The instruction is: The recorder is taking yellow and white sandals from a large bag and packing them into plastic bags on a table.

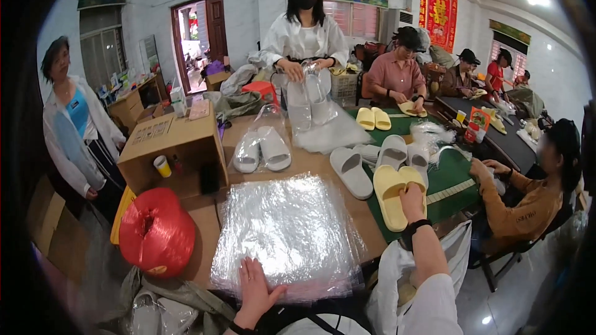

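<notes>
My left hand (256,286) lies flat, fingers stretched, on the near edge of a stack of clear plastic bags (285,229). To the right, my right hand (411,203) is closed on a pair of yellow slippers (391,195), gripping them at the straps where the two meet. The pair is over the green mat, in front of several grey slippers (351,170). Beyond the bag stack sits a pair of white slippers (274,149) inside a clear bag. Across the table, a co-worker's hands (304,69) hold another bagged pair of slippers (309,102).
A red roll of plastic twine (157,232) and a cardboard box (171,149) stand at the left. More yellow slippers (374,118) rest on the green mat (447,177). A co-worker (524,201) sits close at the right. Bagged slippers (161,316) lie below the table's edge.
</notes>
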`<state>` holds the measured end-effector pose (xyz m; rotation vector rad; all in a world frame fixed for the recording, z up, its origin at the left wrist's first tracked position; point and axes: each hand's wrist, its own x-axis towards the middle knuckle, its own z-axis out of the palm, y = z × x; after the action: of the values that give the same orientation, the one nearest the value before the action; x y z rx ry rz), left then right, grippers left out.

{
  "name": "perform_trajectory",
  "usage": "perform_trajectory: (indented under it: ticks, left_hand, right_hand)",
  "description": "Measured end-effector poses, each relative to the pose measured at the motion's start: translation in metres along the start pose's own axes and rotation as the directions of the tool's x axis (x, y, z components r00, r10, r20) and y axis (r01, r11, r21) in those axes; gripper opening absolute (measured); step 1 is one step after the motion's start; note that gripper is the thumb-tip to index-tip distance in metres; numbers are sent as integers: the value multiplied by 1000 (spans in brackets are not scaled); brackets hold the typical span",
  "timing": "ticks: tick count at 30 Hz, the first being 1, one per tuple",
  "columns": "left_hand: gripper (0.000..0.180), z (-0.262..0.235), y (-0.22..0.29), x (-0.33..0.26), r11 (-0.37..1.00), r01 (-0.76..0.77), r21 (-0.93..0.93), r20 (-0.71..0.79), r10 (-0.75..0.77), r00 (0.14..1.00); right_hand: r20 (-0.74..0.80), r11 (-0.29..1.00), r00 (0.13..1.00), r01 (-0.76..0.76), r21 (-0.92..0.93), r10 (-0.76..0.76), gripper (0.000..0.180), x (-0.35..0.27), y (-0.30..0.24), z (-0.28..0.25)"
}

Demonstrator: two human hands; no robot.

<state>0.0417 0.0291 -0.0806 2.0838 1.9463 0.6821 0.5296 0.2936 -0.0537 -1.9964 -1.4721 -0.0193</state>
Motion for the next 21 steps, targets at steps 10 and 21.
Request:
perform_trajectory:
  ticks: [10, 21]
  left_hand:
    - [101, 4, -5, 12, 972, -45, 230, 11, 43, 999]
    - [91, -19, 5, 26, 970, -201, 134, 7, 202, 979]
  right_hand:
    - [203, 988, 971, 140, -59, -125, 38, -69, -35, -6]
    - [-34, 842, 993, 116, 526, -115, 18, -99, 1, -57]
